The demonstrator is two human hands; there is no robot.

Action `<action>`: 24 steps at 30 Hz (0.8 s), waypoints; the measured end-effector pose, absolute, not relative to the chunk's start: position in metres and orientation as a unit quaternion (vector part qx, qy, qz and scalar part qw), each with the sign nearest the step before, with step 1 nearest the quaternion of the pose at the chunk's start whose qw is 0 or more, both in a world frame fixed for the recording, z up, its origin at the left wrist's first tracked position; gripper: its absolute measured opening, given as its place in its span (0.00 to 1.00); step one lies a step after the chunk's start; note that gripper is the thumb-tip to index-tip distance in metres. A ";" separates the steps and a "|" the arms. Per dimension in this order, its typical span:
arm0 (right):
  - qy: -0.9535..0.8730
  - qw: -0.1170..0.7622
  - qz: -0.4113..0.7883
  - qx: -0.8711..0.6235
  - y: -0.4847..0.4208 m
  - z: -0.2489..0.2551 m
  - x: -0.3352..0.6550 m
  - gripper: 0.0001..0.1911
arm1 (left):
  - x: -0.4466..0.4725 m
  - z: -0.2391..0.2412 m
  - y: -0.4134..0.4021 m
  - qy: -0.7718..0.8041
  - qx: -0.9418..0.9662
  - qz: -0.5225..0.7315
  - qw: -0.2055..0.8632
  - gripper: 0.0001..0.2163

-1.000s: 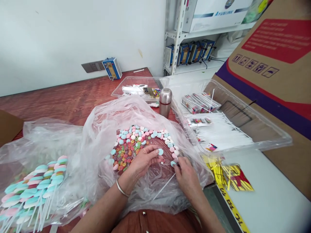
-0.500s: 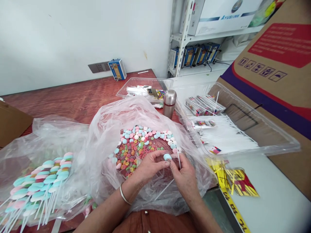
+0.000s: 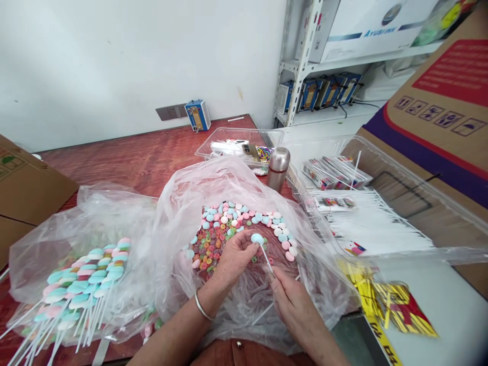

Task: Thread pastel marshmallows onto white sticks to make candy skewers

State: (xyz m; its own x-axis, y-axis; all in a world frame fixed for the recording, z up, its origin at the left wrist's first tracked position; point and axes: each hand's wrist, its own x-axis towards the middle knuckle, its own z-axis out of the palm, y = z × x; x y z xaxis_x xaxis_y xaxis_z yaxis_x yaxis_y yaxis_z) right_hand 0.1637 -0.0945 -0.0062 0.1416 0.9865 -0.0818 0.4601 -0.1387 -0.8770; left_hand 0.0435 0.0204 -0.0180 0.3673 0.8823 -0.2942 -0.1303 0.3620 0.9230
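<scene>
Between the thumb and fingers of my left hand [image 3: 237, 255] is a pale blue, smooth oval sweet that looks like a marshmallow [image 3: 257, 238]. My right hand [image 3: 293, 297] pinches a thin white stick [image 3: 266, 257], whose upper end meets the underside of the sweet; how deep it goes is hidden. Below my hands lies a clear plastic bag [image 3: 183, 188], opened out. On it are ring-shaped gummy sweets [image 3: 211, 243] and pink, white and blue oval sweets [image 3: 282, 231]. Another white stick [image 3: 263, 315] lies on the plastic by my right hand.
Finished-looking candy skewers [image 3: 87, 279] lie on plastic at the left. At the right, a clear tray [image 3: 415, 249] holds many white sticks [image 3: 377, 218] and small packets. A steel flask [image 3: 278, 168] stands behind the bag. Yellow twist ties [image 3: 406, 307] lie at the right.
My right hand has moved down and away from my left, and the stick now slants up to the blue sweet. The view has shifted slightly left.
</scene>
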 end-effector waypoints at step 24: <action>-0.476 0.384 0.440 -0.658 -0.087 -0.026 0.159 0.21 | 0.036 -0.017 -0.016 0.397 0.651 0.331 0.557 0.15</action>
State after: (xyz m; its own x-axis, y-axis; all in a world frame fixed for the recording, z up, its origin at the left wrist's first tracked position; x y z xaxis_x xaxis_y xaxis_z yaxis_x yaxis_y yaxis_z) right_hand 0.1590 -0.0873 -0.0264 0.1597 0.9637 -0.2141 0.2870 -0.2528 -0.9240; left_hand 0.0355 -0.0157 -0.0169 0.4666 0.8844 -0.0111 0.1482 -0.0658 0.9868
